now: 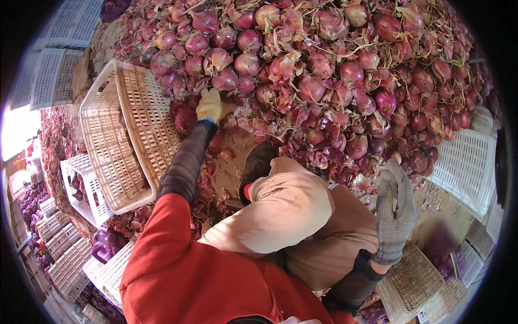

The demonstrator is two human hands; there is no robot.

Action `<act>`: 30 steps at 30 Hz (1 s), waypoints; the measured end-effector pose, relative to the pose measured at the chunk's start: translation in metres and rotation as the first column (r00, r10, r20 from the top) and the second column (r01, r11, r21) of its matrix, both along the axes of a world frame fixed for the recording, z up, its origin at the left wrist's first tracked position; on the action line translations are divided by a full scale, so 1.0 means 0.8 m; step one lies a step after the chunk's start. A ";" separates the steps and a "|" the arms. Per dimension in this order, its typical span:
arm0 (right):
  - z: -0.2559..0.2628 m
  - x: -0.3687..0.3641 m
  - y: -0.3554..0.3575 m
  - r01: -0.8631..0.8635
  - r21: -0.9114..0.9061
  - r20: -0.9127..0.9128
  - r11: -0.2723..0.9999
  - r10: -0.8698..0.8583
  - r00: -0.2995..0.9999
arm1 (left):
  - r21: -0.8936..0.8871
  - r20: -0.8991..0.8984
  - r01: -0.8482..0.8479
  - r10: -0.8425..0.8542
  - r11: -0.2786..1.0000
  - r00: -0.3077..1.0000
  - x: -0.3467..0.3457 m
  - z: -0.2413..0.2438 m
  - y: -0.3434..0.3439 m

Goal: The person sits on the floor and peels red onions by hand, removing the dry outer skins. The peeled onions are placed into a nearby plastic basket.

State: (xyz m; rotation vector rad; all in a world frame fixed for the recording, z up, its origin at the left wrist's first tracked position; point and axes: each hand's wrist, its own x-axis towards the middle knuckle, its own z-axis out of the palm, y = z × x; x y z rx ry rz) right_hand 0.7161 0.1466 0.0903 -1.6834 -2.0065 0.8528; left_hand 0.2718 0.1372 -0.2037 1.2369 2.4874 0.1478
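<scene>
Before me rises a large heap of red onions (311, 89) with loose dry skins. My left hand (208, 106), in a pale yellow knitted glove, reaches down to the heap's near edge, its thumb spread to the right. Onions lie around it, and its palm side is hidden, so a hold is not visible. Just left of that hand, a white plastic crate (151, 121) stands tilted, its slatted side towards me. My right hand (394, 212), in a grey glove, is beside my right knee at the heap's lower right edge. Its fingers are extended, with nothing visible in them.
Another white crate (465, 168) stands at the right, and a beige crate (410, 279) sits lower right. A white crate holding onions (87, 188) stands at the left. Stacked crates (66, 251) and purple net sacks (34, 204) fill the far left. My shoe (259, 162) rests near the heap.
</scene>
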 end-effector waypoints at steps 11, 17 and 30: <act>0.025 -0.039 -0.023 0.063 -0.017 -0.177 0.998 -0.065 0.982 | -0.059 0.962 -0.342 -0.037 0.938 -0.269 0.076 0.077 -0.016; 0.004 -0.049 -0.015 0.078 0.022 -0.284 0.997 -0.069 0.956 | 0.315 0.705 0.244 -0.398 0.917 0.587 0.285 0.029 0.153; 0.016 0.025 -0.029 0.207 0.086 -0.209 0.975 -0.185 0.960 | -0.057 0.050 0.904 -0.903 0.424 0.427 0.349 0.037 0.074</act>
